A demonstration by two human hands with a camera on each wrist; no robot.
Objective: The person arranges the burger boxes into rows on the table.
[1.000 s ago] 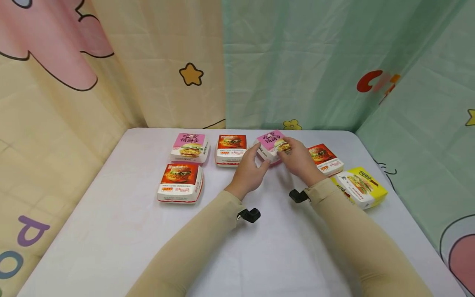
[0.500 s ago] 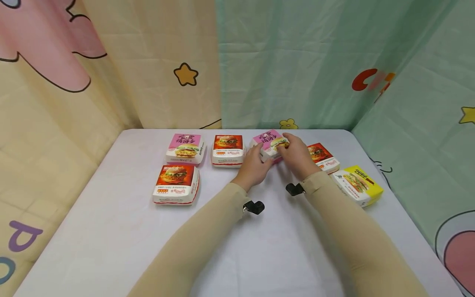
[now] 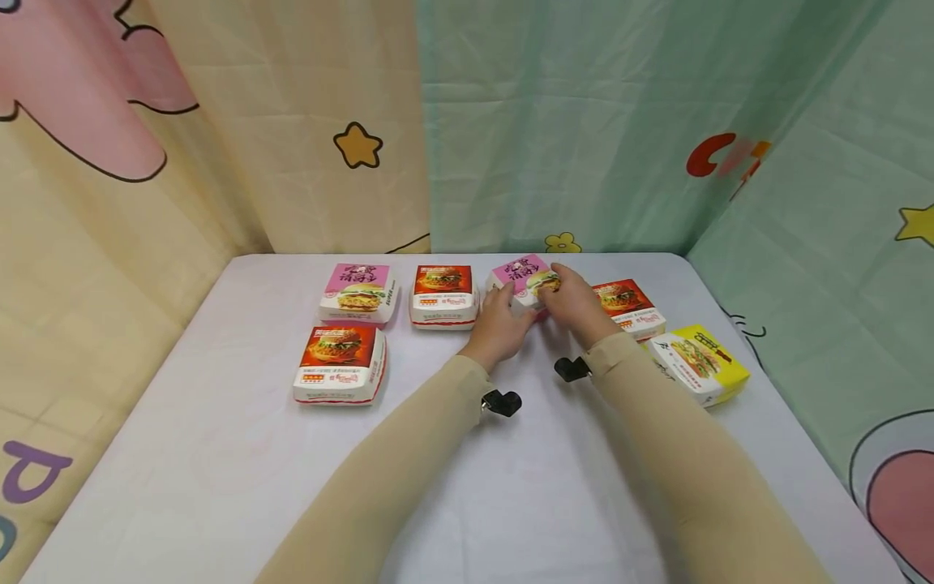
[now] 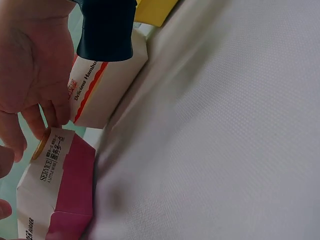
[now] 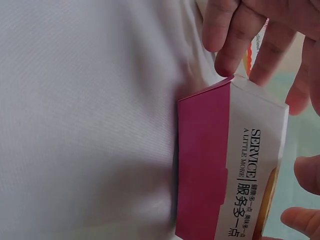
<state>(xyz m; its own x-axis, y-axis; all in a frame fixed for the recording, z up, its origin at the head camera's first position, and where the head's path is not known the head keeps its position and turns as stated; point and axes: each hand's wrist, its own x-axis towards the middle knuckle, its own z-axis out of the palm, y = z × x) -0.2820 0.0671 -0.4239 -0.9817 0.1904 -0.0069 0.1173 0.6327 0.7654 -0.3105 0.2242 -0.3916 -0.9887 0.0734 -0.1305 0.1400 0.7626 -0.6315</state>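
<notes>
A pink and white burger box stands at the back of the table, slightly turned. In the head view my left hand holds its left side and my right hand its right side. The right wrist view shows the left hand with fingertips against the box's upper edge. From the left wrist view, the right hand reaches down to the other end. The box's magenta base lies close over the white cloth. To its left sits a red and white burger box.
Another pink box stands at the back left, with a red one in front of it. Near the right sleeve are a red box and a yellow one. Curtains enclose the white table.
My left hand has moved right and closed in on the pink box's left side. The right hand stays at the box's right end. The head view has shifted slightly.
</notes>
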